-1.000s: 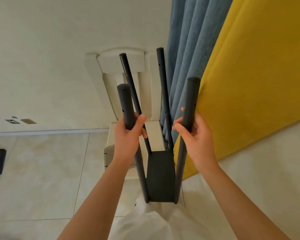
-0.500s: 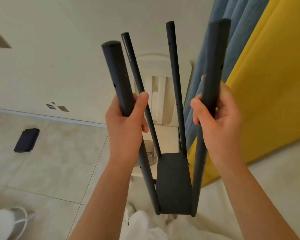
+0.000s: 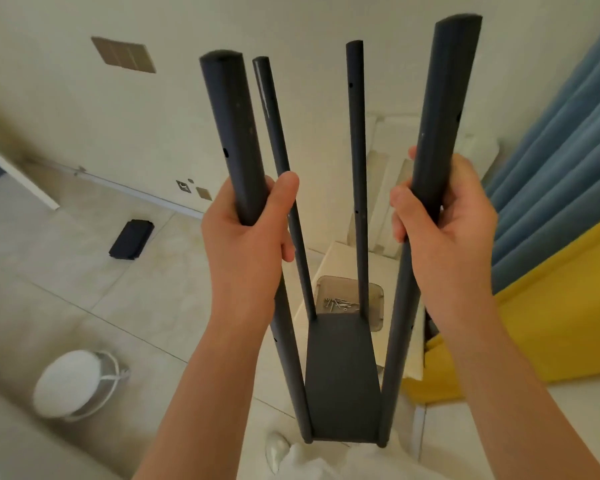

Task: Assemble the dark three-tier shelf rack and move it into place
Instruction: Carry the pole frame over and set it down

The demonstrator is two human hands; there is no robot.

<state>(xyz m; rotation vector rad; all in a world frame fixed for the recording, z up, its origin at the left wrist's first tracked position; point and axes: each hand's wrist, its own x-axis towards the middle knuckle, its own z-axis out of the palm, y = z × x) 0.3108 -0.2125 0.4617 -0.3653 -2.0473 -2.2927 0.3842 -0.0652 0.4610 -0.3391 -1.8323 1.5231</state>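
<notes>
Tiled floor [image 3: 66,271] below, rack [image 3: 342,375] upright, poles pointing up, left hand [image 3: 246,233] and right hand [image 3: 444,230] gripping near poles

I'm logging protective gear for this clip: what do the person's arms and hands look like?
The left grip and right grip are bare hands: no gloves, rings or watch visible. The left forearm and right forearm are bare to the frame's lower edge; no sleeves or wristbands show.
</notes>
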